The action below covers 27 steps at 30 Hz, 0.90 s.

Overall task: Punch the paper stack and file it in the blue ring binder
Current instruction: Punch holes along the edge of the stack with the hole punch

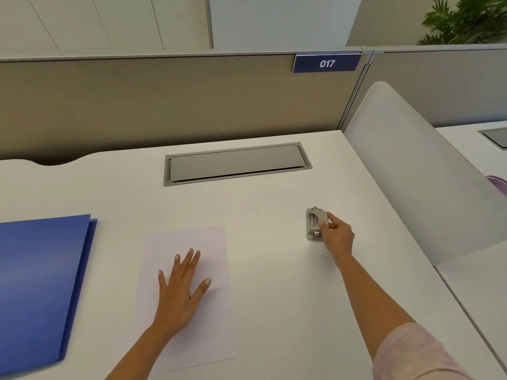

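A white paper stack (192,242) lies flat on the white desk (274,283), in front of me. My left hand (179,289) rests palm down on it with fingers spread. A small silver hole punch (315,222) stands on the desk to the right. My right hand (337,237) grips its right side with thumb and fingers. The blue ring binder (38,283) lies shut at the left edge of the desk, apart from the paper.
A grey cable flap (236,163) is set into the desk at the back. A tan partition (164,105) with a blue "017" sign (326,63) closes the far side. A white curved divider (417,171) stands on the right.
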Tool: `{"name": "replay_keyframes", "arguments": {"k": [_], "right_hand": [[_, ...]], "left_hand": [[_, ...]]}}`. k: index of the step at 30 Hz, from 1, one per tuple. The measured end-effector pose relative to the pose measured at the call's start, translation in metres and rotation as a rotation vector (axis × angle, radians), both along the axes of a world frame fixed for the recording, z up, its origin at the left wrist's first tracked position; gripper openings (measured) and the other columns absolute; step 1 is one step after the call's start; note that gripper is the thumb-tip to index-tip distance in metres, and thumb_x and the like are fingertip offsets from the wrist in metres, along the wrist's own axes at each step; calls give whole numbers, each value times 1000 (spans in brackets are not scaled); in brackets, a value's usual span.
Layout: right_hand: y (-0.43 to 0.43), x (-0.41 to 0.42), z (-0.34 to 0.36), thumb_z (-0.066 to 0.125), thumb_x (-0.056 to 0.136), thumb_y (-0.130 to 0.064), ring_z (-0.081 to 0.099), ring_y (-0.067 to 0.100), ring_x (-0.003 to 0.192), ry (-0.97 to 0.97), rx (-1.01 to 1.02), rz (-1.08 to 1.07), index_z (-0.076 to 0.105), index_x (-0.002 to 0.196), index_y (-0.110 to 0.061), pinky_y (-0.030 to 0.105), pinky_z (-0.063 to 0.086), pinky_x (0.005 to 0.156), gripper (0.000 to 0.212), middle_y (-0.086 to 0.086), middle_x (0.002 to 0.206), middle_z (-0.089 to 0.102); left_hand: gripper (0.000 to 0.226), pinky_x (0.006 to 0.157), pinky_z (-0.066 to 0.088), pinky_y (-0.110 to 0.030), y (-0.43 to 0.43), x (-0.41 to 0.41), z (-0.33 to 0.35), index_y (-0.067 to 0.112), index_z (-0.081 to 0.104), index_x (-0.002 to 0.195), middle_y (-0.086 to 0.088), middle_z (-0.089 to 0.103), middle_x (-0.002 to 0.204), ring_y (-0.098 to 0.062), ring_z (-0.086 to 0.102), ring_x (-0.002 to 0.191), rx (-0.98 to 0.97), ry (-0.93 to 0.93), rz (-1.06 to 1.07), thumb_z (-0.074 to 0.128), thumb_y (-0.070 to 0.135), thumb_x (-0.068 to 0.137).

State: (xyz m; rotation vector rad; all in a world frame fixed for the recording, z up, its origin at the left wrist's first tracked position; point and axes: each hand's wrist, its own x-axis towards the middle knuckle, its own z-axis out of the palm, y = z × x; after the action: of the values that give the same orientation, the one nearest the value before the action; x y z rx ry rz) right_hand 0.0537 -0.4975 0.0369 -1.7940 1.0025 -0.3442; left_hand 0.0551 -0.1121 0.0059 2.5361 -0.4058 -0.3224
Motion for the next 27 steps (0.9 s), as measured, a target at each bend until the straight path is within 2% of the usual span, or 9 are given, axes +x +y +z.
{"name": "replay_keyframes", "arguments": {"k": [4,7,10,14,20,27], "right_hand": [[37,-21,-1,61,89,-18,60,19,81,1,16,59,58,130,-18,25,43,74,41,2,90,66],[63,-35,-5,60,89,-18,61,18,79,3,24,94,58,130,-19,26,45,71,41,2,93,66],[87,-49,-9,61,89,-18,62,17,79,1,17,140,59,129,-20,23,44,68,40,2,93,66],[116,-66,-12,61,89,-18,65,18,82,8,34,177,59,129,-21,27,48,71,40,0,93,67],[156,-90,-18,61,89,-19,66,17,83,13,43,220,58,129,-21,20,46,66,40,0,95,68],[194,-112,-23,61,90,-20,65,18,87,20,46,245,57,130,-21,26,50,75,41,-1,96,67]], "left_hand": [[79,117,-9,-49,24,-8,1,34,9,152,15,3,159,-12,-8,147,39,9,146,30,73,86],[86,119,2,-49,36,-15,8,29,12,152,6,7,161,-21,-1,148,22,49,254,45,66,82],[95,119,14,-46,43,-22,13,25,12,152,0,9,160,-25,4,148,6,95,353,56,65,78],[100,115,26,-48,50,-32,18,19,16,152,-6,14,159,-29,13,145,25,117,475,64,62,76],[106,112,28,-46,61,-50,18,12,15,151,-12,18,157,-33,16,142,66,160,557,67,62,73],[110,106,36,-44,65,-65,21,8,17,149,-13,26,149,-34,25,135,67,179,619,72,61,69]]}}
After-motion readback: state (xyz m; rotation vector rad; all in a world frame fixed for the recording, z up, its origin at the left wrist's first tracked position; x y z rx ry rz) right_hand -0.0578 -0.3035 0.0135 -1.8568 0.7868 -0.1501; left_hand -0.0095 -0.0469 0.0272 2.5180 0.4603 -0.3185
